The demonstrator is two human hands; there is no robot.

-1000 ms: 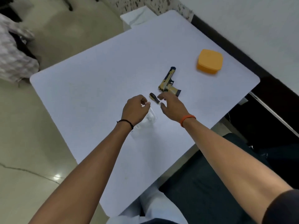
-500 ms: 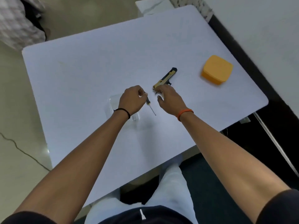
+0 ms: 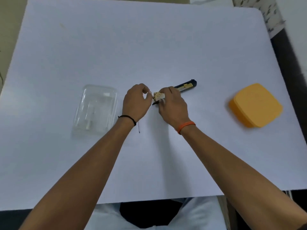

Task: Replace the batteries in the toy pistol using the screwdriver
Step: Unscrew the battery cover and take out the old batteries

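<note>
We look down on a smooth white table (image 3: 149,47) with rounded corners, seen from above, with two bare forearms reaching in from its near edge. At the middle of the table lies the pistol (image 3: 184,86), a slim toy of tan and dark plastic, its dark muzzle pointing toward the right edge. Our right hand (image 3: 172,105), an orange band at its wrist, curls over the grip end of the pistol and holds it, with the fingers bent round the tan part. Our left hand (image 3: 135,102), a thin black cord at its wrist, is curled close, its fingertips right against the butt of the pistol; we cannot tell whether they touch it. A thin metal shaft, the screwdriver (image 3: 139,128), sticks out from below the left wrist toward the near edge, so the handle seems to sit in that palm, hidden from us. Toward the left edge lies a clear, glossy plastic tray (image 3: 96,110), rectangular with soft corners. Toward the right edge sits an orange box (image 3: 255,105), matte, squarish and rounded, slightly blurred.
</note>
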